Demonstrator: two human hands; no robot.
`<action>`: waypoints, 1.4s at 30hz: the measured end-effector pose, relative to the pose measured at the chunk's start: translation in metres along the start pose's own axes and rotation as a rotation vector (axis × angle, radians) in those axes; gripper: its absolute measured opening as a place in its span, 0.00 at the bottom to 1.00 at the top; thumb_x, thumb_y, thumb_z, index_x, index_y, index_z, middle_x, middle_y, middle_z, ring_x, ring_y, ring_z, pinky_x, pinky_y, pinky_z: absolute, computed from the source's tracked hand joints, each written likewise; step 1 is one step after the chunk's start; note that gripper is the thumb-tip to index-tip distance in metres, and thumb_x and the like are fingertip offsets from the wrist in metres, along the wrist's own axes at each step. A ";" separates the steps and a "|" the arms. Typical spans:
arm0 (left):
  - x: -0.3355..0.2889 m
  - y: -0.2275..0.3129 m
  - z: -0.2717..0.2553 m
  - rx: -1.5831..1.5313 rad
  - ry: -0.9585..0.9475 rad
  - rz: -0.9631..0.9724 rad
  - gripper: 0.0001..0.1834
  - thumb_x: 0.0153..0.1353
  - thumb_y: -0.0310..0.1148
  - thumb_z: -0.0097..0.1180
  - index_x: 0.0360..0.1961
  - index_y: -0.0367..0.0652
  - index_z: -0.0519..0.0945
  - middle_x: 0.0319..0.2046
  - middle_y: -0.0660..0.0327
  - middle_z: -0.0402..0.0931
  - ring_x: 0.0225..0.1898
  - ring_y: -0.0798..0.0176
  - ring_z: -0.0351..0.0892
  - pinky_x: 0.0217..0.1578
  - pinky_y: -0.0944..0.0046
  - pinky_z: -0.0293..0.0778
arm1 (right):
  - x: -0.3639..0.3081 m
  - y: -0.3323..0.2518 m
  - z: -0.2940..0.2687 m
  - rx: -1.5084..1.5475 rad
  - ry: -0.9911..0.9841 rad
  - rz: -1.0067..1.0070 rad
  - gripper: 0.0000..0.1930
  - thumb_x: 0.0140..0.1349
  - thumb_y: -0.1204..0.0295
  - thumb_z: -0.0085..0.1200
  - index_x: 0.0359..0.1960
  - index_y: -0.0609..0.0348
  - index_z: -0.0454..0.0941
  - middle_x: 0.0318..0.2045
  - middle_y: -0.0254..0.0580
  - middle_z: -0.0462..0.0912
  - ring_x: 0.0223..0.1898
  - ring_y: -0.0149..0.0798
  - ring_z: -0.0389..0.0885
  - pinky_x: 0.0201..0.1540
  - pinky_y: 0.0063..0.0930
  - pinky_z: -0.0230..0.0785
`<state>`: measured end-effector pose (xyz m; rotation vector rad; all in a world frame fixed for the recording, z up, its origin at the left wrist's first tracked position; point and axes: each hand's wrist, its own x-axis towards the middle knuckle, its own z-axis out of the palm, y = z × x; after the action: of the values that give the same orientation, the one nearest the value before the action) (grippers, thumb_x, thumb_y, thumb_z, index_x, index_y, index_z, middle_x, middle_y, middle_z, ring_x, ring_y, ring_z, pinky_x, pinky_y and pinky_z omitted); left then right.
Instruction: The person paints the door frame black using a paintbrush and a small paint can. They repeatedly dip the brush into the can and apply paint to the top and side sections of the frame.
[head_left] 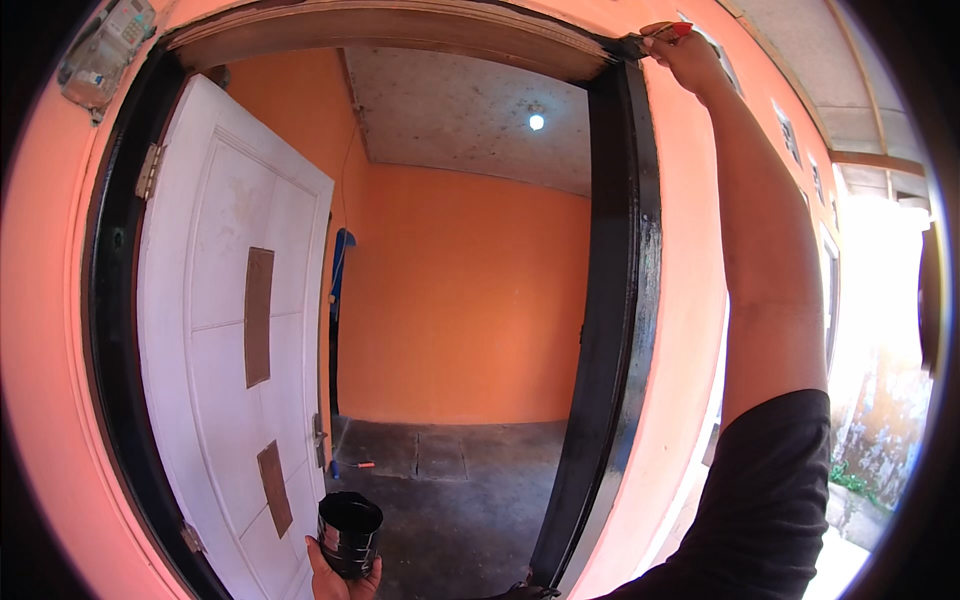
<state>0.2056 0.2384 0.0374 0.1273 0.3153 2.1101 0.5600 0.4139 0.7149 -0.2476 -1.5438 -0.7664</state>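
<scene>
My right arm reaches up to the top right corner of the door frame (625, 250). There my right hand (692, 66) pinches a paintbrush (631, 46) with a red-tipped handle, its dark bristles against the corner. Both side posts are glossy black, while the top beam (400, 38) is mostly bare brown wood with black streaks at its right end. Low in front of the doorway, my left hand (335, 580) is wrapped round the bottom of a paint can (350, 548). The can is upright, open-topped and smeared black; how full it is cannot be seen.
A white door (230, 330) with two brown patches stands swung inward on the left. Its handle (319, 440) is close above the can. An electricity meter (105, 52) hangs at the upper left. Inside, a small red-handled tool (360, 465) lies on the grey floor (440, 520).
</scene>
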 end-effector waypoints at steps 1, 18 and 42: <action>0.000 0.000 0.000 -0.005 -0.007 -0.003 0.30 0.69 0.61 0.41 0.55 0.46 0.75 0.43 0.57 0.81 0.41 0.53 0.81 0.44 0.53 0.81 | -0.001 0.000 -0.001 0.018 0.005 0.003 0.17 0.61 0.57 0.56 0.45 0.51 0.84 0.26 0.36 0.84 0.29 0.33 0.81 0.37 0.29 0.71; 0.001 0.006 -0.001 0.007 -0.044 0.004 0.29 0.70 0.61 0.39 0.55 0.48 0.75 0.42 0.59 0.81 0.41 0.54 0.82 0.42 0.54 0.82 | 0.002 0.017 -0.015 -0.065 -0.047 0.007 0.15 0.60 0.59 0.58 0.31 0.60 0.80 0.26 0.36 0.82 0.30 0.36 0.79 0.38 0.32 0.69; -0.001 0.010 -0.005 -0.011 -0.046 0.002 0.28 0.71 0.59 0.40 0.53 0.49 0.76 0.42 0.59 0.82 0.41 0.54 0.81 0.44 0.52 0.81 | 0.007 -0.012 0.000 0.221 0.039 0.159 0.19 0.59 0.57 0.63 0.39 0.63 0.84 0.30 0.35 0.85 0.34 0.29 0.81 0.39 0.26 0.71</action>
<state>0.1968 0.2316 0.0357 0.1692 0.2766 2.1069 0.5515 0.4027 0.7175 -0.1878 -1.5373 -0.4694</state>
